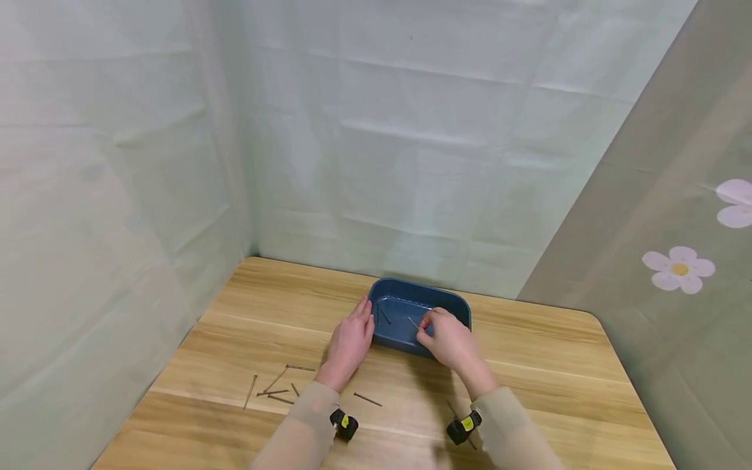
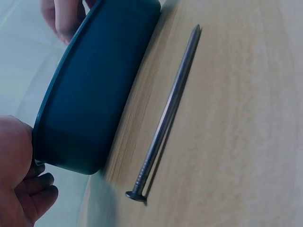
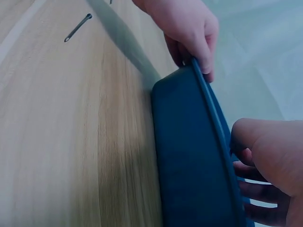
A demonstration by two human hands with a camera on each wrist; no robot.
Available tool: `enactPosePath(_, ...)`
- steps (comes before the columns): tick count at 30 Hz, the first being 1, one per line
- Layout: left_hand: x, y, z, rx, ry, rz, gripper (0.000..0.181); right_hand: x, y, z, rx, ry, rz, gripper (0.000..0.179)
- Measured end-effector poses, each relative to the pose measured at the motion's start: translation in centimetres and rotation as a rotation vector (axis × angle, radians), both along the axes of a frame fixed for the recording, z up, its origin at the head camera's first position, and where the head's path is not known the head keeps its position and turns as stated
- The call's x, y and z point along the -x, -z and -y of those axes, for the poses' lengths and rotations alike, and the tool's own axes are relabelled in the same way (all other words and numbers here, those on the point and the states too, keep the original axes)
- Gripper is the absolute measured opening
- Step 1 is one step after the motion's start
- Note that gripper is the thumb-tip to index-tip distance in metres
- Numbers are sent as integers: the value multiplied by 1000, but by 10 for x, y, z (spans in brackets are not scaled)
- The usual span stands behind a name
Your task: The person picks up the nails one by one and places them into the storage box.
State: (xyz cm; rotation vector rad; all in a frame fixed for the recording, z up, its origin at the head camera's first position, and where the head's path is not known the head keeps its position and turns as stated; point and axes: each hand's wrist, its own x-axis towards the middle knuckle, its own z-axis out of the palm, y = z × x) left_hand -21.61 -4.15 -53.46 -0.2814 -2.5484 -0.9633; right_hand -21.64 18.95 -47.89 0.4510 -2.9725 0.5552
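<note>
A dark blue rectangular tray (image 1: 420,285) stands at the back of the wooden table. My left hand (image 1: 350,337) grips its left end, with the thumb at the rim, as the right wrist view shows. Above the tray's right half, my right hand (image 1: 451,339) pinches a thin nail (image 1: 414,322) between thumb and fingertips. Inside the tray, toward its left end, lie a couple of dark nails (image 1: 384,315). One loose nail (image 2: 165,118) rests on the table in front of the tray, large in the left wrist view.
Several more nails (image 1: 276,392) lie scattered on the table (image 1: 223,365) left of my left forearm. Another nail (image 1: 452,409) is partly hidden beneath my right wrist camera (image 1: 464,427). Pale cloth (image 1: 411,163) hangs close behind the tray and along both sides.
</note>
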Motion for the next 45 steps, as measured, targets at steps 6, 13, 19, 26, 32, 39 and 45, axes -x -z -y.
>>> enactPosePath(6, 0, 1, 0, 6, 10, 2, 38, 13, 7, 12, -20, 21, 41, 9)
enactPosePath(13, 2, 2, 0, 15, -5, -2, 38, 36, 11, 32, -33, 38, 136, 12)
enactPosePath(19, 3, 3, -1, 38, 12, 17, 39, 51, 12, 46, -37, 70, 202, 17)
enactPosePath(26, 0, 4, -2, 41, 11, 0, 38, 56, 14, 55, -53, 95, 242, 20)
enactPosePath(32, -2, 3, -1, 43, 13, 0, 38, 56, 15, 64, -86, 105, 214, 20)
enactPosePath(39, -4, 2, 0, 33, 11, -5, 38, 59, 19, 72, -140, 161, 199, 26)
enactPosePath(45, -5, 3, -1, 38, 15, -25, 38, 62, 23, 75, -152, 184, 210, 33)
